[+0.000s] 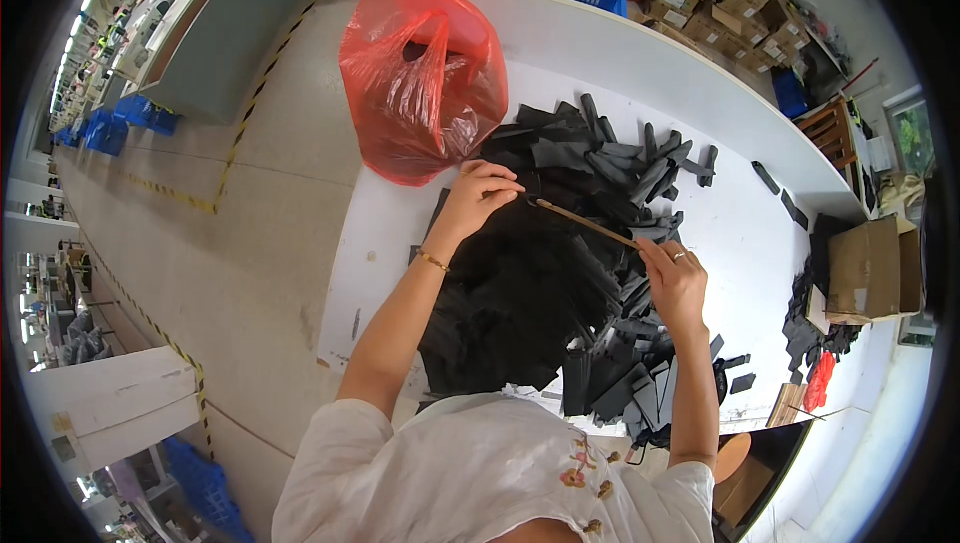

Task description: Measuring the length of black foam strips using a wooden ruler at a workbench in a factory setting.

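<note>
plainly, in the head view, the only one there was, both bare hands were busy above a heaped pile of black pieces (510,293) on a white table (375,243). the thin tan stick (585,221) hung slantwise between them over the far part of the pile, its left end higher in the picture. the right hand (675,283) was closed round the stick's right end, thumb and fingers together. the left hand (478,198) was pinched on a small dark piece (531,200) at the other end; whether that was cloth or part of the stick could not be told against the black behind it.

to do this well, it seemed, the right hand needed a firm hold in line with the stick, so that it would neither twist nor bow, while the left pinch worked close to the tip. a light, even pull would likely have served better than a jerk, which might have made the dark piece slip. lifting the stick a little from the pile would probably have made its end easier to see. a red plastic bag (425,83) sat just beyond the left hand, so the wrist did best to swing clear of it.
</note>
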Available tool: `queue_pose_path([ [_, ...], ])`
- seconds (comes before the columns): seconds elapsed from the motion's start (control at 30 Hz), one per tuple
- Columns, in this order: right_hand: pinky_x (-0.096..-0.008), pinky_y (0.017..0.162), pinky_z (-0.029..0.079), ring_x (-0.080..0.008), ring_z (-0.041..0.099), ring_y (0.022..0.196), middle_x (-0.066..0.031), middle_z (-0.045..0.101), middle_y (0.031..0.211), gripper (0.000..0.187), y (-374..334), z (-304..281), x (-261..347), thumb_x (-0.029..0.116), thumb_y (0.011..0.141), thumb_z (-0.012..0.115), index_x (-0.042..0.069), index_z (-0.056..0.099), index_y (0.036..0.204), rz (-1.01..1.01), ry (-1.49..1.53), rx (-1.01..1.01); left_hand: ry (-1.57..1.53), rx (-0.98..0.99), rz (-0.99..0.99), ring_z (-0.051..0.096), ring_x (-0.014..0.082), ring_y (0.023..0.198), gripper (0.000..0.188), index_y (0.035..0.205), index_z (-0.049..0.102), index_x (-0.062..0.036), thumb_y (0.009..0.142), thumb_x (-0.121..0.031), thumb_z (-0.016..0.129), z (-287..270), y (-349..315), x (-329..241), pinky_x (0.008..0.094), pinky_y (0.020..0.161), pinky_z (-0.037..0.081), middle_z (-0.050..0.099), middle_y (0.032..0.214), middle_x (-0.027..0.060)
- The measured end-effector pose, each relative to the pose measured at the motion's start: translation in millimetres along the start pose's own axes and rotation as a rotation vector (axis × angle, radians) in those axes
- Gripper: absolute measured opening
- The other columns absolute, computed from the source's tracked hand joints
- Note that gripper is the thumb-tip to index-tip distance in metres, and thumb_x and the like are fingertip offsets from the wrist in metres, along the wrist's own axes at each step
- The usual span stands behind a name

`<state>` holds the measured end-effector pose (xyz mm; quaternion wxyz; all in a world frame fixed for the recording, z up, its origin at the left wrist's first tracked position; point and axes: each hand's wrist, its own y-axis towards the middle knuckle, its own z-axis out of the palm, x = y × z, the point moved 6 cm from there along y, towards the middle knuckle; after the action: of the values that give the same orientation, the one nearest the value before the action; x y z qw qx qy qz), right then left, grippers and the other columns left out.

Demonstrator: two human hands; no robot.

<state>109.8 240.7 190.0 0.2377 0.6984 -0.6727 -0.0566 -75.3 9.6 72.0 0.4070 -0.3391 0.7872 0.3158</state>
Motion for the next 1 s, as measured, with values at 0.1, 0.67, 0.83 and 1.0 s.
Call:
queue_pose_path([
  [0.1,-0.0336,0.059,0.047,-0.0216,0.059,0.065,-0.0035,0.057,0.071,0.021,-4.3,-10.8,7.1,0.005,0.075,0.072,0.010,0.071,0.096,-0.002,-0.010,-0.012,-0.003,0.025,-0.010,0.048,0.0204,0.111,0.013,0.094,0.075,-0.0147,0.083,-0.017,0.069,-4.0,-6.7,-7.3,0.0356,0.101,0.035,0.065,0.106,-0.0046],
  [0.67,-0.0285,0.069,0.048,-0.0168,0.061,0.076,-0.0127,0.062,0.083,0.031,-60.6,100.9,92.3,-0.005,0.081,0.060,-0.005,0.063,0.112,0.473,0.922,0.250,-1.294,-0.363,-0.261,0.061,0.0273,0.100,0.055,0.129,0.046,-0.0022,0.083,-0.016,0.074,3.8,-84.7,-46.8,0.0413,0.093,0.050,0.059,0.113,0.0154],
  [0.83,-0.0362,0.070,0.051,-0.0385,0.064,0.083,-0.0224,0.063,0.094,0.027,-58.5,98.8,131.6,-0.007,0.084,0.055,-0.004,0.062,0.110,0.409,0.622,-0.062,-1.741,-0.457,-0.638,0.066,0.0253,0.079,0.024,0.103,0.066,-0.0022,0.088,-0.020,0.069,75.9,-112.1,-44.9,0.0397,0.081,0.054,0.066,0.075,0.0082],
  [1.0,-0.0374,0.061,0.048,-0.0369,0.063,0.073,-0.0222,0.062,0.086,0.015,-85.7,99.5,132.6,-0.002,0.087,0.060,-0.006,0.064,0.100,0.553,0.637,0.050,-1.562,-0.505,-0.679,0.065,0.0204,0.068,0.025,0.105,0.067,-0.0024,0.088,-0.021,0.070,54.6,-106.3,-45.8,0.0344,0.067,0.055,0.067,0.078,0.0080],
])
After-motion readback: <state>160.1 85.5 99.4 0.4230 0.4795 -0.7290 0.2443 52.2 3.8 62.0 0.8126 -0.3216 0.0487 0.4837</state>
